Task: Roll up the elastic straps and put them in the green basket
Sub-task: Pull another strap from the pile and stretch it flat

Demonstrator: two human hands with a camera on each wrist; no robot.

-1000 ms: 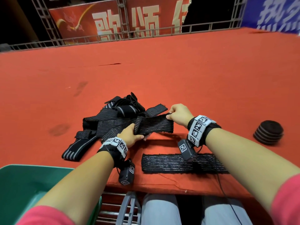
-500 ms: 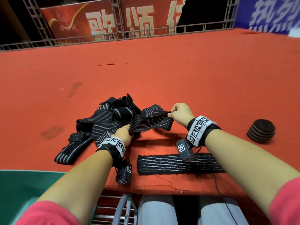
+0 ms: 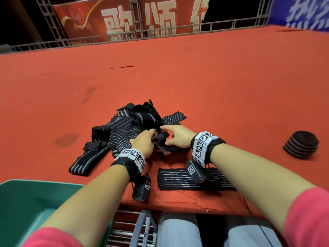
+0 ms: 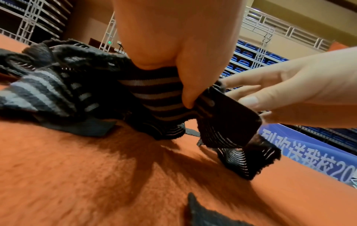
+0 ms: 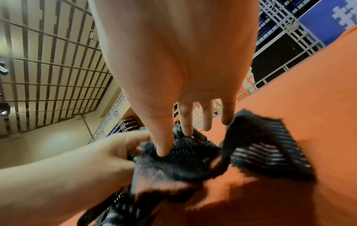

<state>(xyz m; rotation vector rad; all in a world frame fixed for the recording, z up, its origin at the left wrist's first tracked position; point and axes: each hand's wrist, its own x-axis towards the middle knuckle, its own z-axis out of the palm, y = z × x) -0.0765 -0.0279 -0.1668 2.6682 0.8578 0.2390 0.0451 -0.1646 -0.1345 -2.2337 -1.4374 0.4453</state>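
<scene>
Soft, light, stretchy elastic strap [image 4: 160,97], lying bunched by the pile [image 3: 124,129] on the red bench [image 3: 213,90]. Left hand [image 3: 143,142] pinching its end; right hand [image 3: 176,136] fingers spread, released (thumb merely touching). Best gripped at the flat end.

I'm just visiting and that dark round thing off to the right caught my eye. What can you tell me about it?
It is a rolled strap: a band wound into a squat coil. It looks like dark knit elastic, with paler stripes ringing its side. It sits on the red cloth, flat top up and slightly tilted, far right of the loose pile. It stands alone, touched by neither hand, and is not in the green basket.
</scene>
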